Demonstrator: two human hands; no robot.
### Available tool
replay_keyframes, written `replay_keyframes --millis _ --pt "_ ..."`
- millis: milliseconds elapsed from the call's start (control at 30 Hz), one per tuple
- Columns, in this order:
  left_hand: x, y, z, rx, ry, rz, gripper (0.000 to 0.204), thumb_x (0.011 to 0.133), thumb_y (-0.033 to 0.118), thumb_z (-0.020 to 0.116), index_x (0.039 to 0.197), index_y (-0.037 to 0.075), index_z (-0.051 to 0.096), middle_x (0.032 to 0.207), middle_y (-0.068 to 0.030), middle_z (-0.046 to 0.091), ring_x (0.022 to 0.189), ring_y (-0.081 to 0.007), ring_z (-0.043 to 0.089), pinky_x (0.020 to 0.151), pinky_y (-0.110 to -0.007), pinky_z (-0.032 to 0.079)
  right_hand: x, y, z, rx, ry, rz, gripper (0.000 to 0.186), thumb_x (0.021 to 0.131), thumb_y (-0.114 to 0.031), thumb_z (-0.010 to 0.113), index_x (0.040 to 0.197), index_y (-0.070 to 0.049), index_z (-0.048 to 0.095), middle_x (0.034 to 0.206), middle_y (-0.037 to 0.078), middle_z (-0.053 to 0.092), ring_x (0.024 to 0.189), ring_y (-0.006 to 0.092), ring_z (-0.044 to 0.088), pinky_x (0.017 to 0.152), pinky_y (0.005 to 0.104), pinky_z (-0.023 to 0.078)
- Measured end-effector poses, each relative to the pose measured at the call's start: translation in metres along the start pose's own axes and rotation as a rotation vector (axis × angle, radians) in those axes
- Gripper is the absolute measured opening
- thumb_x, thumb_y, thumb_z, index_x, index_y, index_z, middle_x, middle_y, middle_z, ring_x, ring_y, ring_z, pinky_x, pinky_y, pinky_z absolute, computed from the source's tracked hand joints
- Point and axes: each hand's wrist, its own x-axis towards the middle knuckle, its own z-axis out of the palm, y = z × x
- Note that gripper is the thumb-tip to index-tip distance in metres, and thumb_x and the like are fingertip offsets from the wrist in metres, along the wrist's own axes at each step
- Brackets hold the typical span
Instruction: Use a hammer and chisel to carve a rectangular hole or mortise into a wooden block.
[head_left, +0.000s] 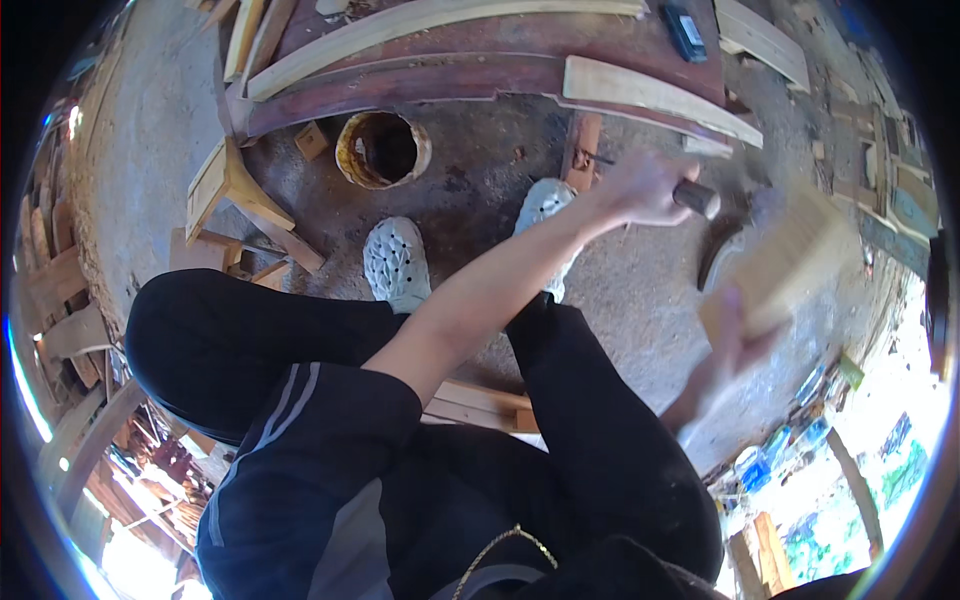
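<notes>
Stretched across to the right, my left arm ends in my left hand (pixel 648 190), closed around a chisel. The round wooden handle (pixel 698 200) of the chisel sticks out on the right of the fist. A thin dark shaft shows on the other side, close to a reddish-brown wooden piece (pixel 582 145); whether its tip touches the wood I cannot tell. My right hand (pixel 738 345), smeared by motion, grips the lower end of a pale wooden block (pixel 785 260). The block is tilted and stands apart from the handle, to its right.
A long curved pale board (pixel 430 28) and a shorter one (pixel 650 95) lie on a reddish wooden surface (pixel 490 75) ahead, with a dark box-shaped object (pixel 685 33). A stained bucket (pixel 425 150) and a wooden frame (pixel 225 185) stand left. Wood scraps (pixel 75 330) line the sides.
</notes>
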Motion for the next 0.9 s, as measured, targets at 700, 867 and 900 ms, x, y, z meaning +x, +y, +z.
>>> replay_keyframes --millis 700,867,900 --pt "0.001 0.005 0.017 0.041 -0.097 -0.041 0.017 0.071 0.022 0.072 0.074 0.011 0.060 0.062 -0.0125 0.063 0.060 -0.0337 0.066 0.056 -0.045 0.053 -0.010 -0.016 0.013 0.321 0.425 -0.077 0.057 0.082 -0.022 0.074 0.129 0.000 0.049 0.112 0.019 0.061 0.094 0.0287 0.062 0.082 0.0460 0.052" --pt "0.009 -0.004 0.030 0.183 -0.146 -0.041 0.017 0.071 0.023 0.071 0.075 0.010 0.061 0.061 -0.0133 0.064 0.060 -0.0339 0.067 0.055 -0.046 0.052 0.014 0.028 0.014 -0.378 -0.020 -0.146 0.046 0.084 -0.021 0.074 0.120 0.002 0.057 0.114 0.021 0.062 0.100 0.0289 0.063 0.079 0.0395 0.055" --pt "0.011 -0.008 0.032 0.200 -0.126 -0.031 0.017 0.071 0.023 0.071 0.076 0.010 0.062 0.062 -0.0136 0.064 0.060 -0.0342 0.067 0.056 -0.047 0.053 0.016 0.027 0.015 -0.497 0.023 -0.078 0.045 0.084 -0.020 0.075 0.118 0.003 0.058 0.114 0.020 0.062 0.102 0.0290 0.063 0.078 0.0386 0.055"
